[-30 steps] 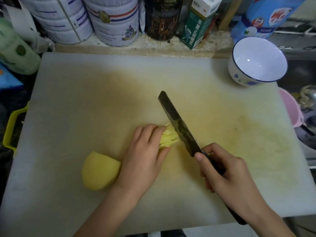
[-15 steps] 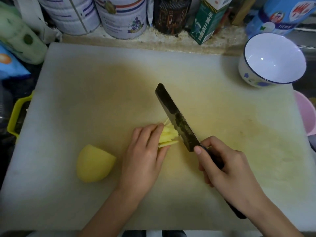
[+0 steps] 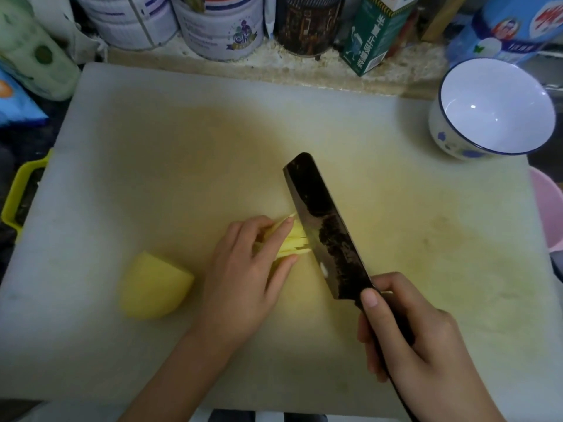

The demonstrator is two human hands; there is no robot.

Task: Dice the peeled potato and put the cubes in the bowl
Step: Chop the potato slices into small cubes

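On the white cutting board (image 3: 152, 141), my left hand (image 3: 243, 278) presses down on a stack of yellow potato strips (image 3: 294, 243), fingers curled over them. My right hand (image 3: 417, 345) grips the dark handle of a cleaver (image 3: 326, 229). Its dark blade stands against the right ends of the strips. A peeled potato half (image 3: 154, 289) lies cut side down, left of my left hand. The white bowl (image 3: 475, 141) with a blue rim stands at the board's far right corner, nothing inside it.
Tins (image 3: 219, 28), a dark can (image 3: 307, 25), a green carton (image 3: 374, 35) and a blue bag (image 3: 511, 25) line the ledge behind the board. A green bottle (image 3: 33, 56) and a yellow handle (image 3: 18, 190) are at the left. A pink basin (image 3: 548, 208) is at the right edge.
The cleaver's blade has tilted and shifted slightly along the strips. My left hand's fingers have spread a little over the stack. The view has moved slightly.
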